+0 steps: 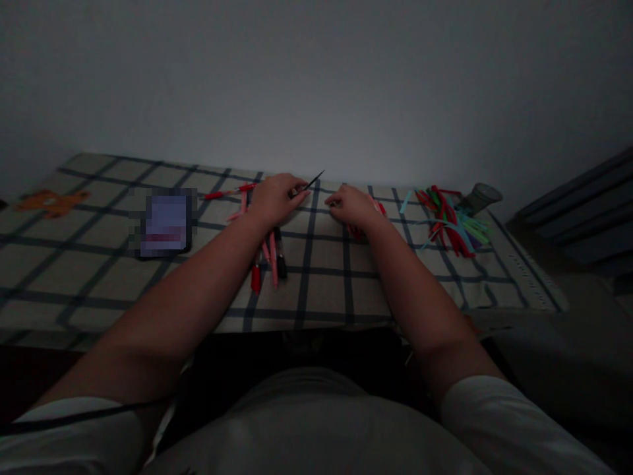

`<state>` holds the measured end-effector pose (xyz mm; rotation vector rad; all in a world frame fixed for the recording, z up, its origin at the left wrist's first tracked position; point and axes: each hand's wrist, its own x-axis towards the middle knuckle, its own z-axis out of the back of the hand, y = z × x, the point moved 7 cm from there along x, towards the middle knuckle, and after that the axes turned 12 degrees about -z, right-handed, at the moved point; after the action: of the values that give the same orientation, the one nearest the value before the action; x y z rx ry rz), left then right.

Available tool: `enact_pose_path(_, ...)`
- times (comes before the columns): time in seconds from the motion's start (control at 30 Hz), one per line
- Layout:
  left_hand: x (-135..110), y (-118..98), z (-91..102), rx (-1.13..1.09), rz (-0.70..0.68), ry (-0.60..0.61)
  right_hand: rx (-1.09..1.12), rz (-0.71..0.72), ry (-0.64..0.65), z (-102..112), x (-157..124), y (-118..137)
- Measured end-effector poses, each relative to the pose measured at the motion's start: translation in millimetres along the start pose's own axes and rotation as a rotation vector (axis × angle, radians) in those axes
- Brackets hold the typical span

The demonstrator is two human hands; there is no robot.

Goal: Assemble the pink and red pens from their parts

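Note:
My left hand (275, 198) rests on the checked tablecloth (326, 284) with its fingers closed round a thin dark pointed stick (313, 181) that juts up and right. My right hand (352, 206) lies a little to its right, fingers curled in a pinch; what it holds is too small to make out. Several red and pink pens (270, 258) lie under and in front of my left forearm. One red pen (228, 192) lies just left of my left hand. Small red pieces (355, 231) show under my right wrist.
A heap of red, green and blue strips (452, 221) lies at the right, with a small jar (479, 197) on its side behind it. A blurred dark tablet (165, 223) sits left of centre, an orange shape (52, 200) at far left. A wall stands behind.

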<state>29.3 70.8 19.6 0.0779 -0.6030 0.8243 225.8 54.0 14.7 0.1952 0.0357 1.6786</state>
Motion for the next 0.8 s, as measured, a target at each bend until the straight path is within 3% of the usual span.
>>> enact_pose_path(0.4,-0.3,-2.1,1.6,-0.008,0.004,0.012,-0.096,0.008,0.038,-2.2,-2.3,1.5)
enact_pose_path(0.8,-0.9,-1.5,1.6,0.001,0.008,0.013,-0.050,-0.014,0.016,0.4,-1.6,0.2)
